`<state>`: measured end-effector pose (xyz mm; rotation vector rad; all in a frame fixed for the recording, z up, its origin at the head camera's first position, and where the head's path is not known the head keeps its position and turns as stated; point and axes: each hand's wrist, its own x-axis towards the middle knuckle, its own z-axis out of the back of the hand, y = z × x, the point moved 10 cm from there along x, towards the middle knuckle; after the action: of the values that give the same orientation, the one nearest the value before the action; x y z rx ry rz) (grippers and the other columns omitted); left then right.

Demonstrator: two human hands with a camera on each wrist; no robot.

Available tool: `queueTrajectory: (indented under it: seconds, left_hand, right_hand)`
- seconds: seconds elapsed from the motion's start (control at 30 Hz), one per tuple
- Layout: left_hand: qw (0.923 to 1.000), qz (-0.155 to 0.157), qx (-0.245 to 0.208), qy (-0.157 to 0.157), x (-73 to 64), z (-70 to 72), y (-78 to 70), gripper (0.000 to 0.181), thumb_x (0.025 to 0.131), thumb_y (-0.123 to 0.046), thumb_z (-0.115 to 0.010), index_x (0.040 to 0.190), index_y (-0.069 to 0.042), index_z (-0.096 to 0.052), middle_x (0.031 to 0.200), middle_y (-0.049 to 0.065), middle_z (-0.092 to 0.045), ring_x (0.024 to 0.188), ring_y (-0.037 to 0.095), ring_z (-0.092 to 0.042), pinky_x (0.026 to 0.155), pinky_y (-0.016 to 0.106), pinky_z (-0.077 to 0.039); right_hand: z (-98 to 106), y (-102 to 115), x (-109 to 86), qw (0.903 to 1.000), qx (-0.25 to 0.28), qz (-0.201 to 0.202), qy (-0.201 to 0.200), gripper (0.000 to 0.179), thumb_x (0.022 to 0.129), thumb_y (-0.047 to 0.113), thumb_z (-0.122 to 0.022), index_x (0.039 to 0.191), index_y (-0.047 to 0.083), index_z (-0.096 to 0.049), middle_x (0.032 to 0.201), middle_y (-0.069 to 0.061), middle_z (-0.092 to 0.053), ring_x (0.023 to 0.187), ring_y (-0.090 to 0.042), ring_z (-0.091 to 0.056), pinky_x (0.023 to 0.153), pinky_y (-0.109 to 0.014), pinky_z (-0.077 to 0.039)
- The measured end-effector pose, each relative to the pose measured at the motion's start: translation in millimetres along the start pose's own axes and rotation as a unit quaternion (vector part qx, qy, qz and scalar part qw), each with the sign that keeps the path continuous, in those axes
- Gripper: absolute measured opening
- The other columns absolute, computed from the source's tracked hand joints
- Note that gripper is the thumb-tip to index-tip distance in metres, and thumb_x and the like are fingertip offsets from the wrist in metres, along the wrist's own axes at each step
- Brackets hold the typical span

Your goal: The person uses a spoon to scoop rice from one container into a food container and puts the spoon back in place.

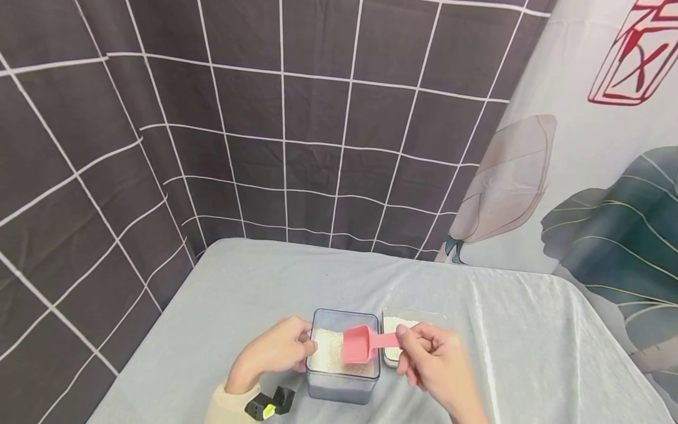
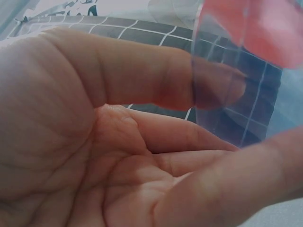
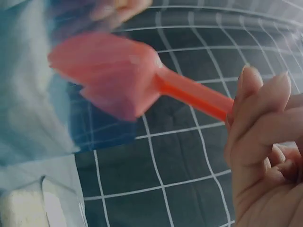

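A see-through bluish plastic box [image 1: 344, 386] with whitish grains [image 1: 327, 347], which look like rice, stands near the table's front. At its left wall, my left hand [image 1: 279, 347] pinches the rim, thumb over the edge; the left wrist view shows the thumb [image 2: 220, 87] through the clear plastic. My right hand [image 1: 436, 359] holds a pink scoop [image 1: 357, 344] by its handle [image 3: 196, 97]. The scoop's head is over the box, above the grains. Whether it touches them or carries any, I cannot tell.
Right of the box, partly behind my right hand, stands a clear container [image 1: 410, 313] of white grains. Both rest on a pale cloth-covered table [image 1: 254, 282]. Dark gridded curtains [image 1: 312, 112] hang behind and to the left, a patterned one [image 1: 529, 235] to the right.
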<state>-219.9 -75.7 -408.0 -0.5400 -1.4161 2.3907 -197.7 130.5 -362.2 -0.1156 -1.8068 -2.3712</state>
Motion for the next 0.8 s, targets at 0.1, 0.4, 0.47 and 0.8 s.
queueTrajectory:
  seconds: [0.1,0.4,0.47,0.8]
  left_hand:
    - [1.0,-0.002,0.006,-0.001,0.5,0.0,-1.1,0.035,0.083,-0.002,-0.052,0.111,0.019,-0.051,0.078,0.011,-0.061,0.059,0.016,-0.062,0.053,0.026,-0.055]
    - [1.0,-0.003,0.003,0.0,1.5,0.2,-1.0,0.025,0.083,-0.002,-0.052,0.103,0.012,-0.057,0.074,0.01,-0.06,0.059,0.015,-0.061,0.052,0.025,-0.054]
    - [1.0,-0.002,0.006,-0.002,1.7,0.9,-1.0,0.025,0.083,-0.002,-0.053,0.103,0.012,-0.057,0.074,0.01,-0.06,0.059,0.015,-0.061,0.052,0.025,-0.054]
    - [0.9998,0.0,0.017,-0.005,-0.2,1.1,-1.0,0.028,0.082,-0.001,-0.052,0.104,0.015,-0.056,0.072,0.009,-0.059,0.056,0.014,-0.059,0.051,0.026,-0.052]
  right_hand:
    - [-6,-1,-1.4,0.9989,-0.036,-0.005,-0.03,0.027,0.088,0.022,-0.06,0.065,0.009,-0.058,0.044,0.002,-0.054,0.029,-0.012,-0.044,0.026,-0.023,-0.034]
    - [-21,6,-3.6,0.997,-0.058,0.036,-0.037,0.03,0.087,0.012,-0.061,0.058,0.011,-0.054,0.04,0.005,-0.051,0.029,-0.009,-0.044,0.027,-0.021,-0.03]
    - [-26,2,-2.0,0.9977,-0.059,0.022,-0.025,0.031,0.087,0.012,-0.061,0.057,0.011,-0.053,0.04,0.005,-0.051,0.029,-0.01,-0.044,0.028,-0.02,-0.031]
    - [-45,-28,3.2,0.9961,-0.049,-0.06,0.041,0.034,0.091,0.018,-0.056,0.061,0.002,-0.053,0.039,-0.004,-0.049,0.03,-0.004,-0.037,0.029,-0.016,-0.029]
